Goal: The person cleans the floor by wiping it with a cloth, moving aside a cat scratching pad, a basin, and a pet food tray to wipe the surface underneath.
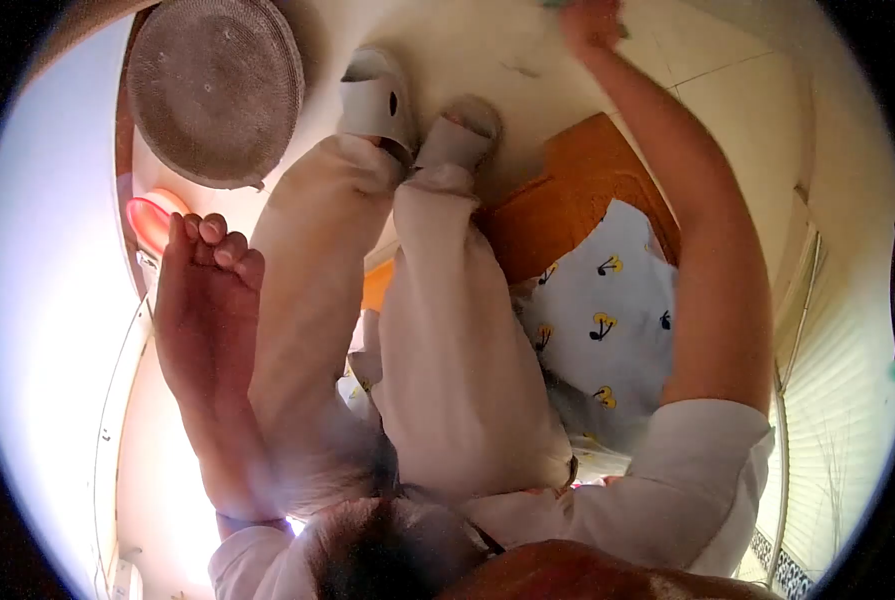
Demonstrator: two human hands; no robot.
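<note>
Our right hand (592, 24) grips a green thing (553, 3), probably light, best held mid-body; our left hand (207, 290), half-curled, is empty.

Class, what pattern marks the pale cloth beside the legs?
The cloth shows yellow cherry-like prints with dark stems; head view.

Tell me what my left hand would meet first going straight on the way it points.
Probably the near edge of the round brown object, ahead of the left hand's curled fingers; the red-orange item sits just left of that line. Depth is unclear from this one view.
</note>
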